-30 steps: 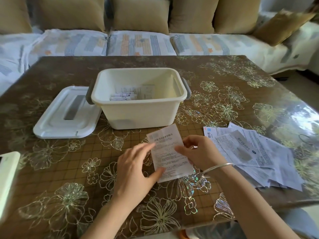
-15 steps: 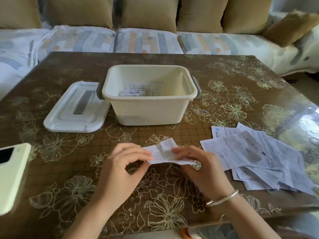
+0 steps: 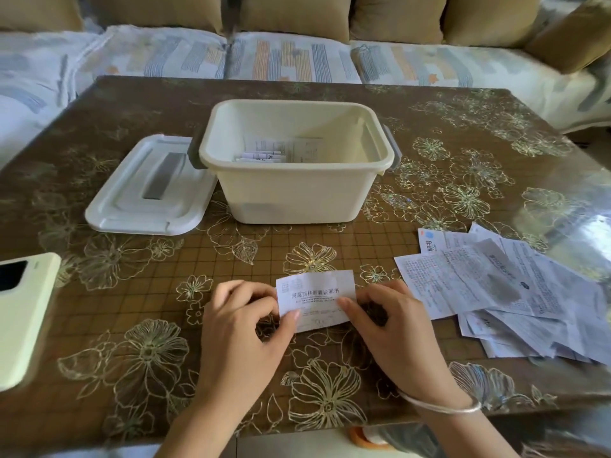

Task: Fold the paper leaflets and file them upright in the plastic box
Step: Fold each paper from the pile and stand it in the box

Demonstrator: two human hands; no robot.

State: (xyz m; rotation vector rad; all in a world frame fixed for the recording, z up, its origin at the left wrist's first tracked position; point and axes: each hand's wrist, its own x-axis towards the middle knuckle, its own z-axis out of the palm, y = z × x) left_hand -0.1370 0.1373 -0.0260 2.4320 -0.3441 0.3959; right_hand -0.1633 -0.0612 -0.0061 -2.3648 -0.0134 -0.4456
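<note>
A folded white leaflet [image 3: 315,297] with printed text lies near the table's front edge. My left hand [image 3: 246,328] pinches its left end between thumb and curled fingers. My right hand [image 3: 395,328], with a silver bangle on the wrist, pinches its right end. Behind them stands the cream plastic box [image 3: 291,193] with grey side handles. Several folded leaflets [image 3: 261,156] stand inside it by the near wall, and a flat sheet leans beside them. A loose pile of unfolded leaflets [image 3: 509,285] spreads to the right of my right hand.
The box's white lid [image 3: 148,190] lies flat to the left of the box. A pale green phone [image 3: 23,312] rests at the table's left edge. The brown table cover [image 3: 132,292] bears gold flowers. A sofa with tan cushions [image 3: 294,11] runs behind the table.
The leaflet went from lying open and long on the table to being folded over. Both hands now pinch the ends of the shorter folded piece.
</note>
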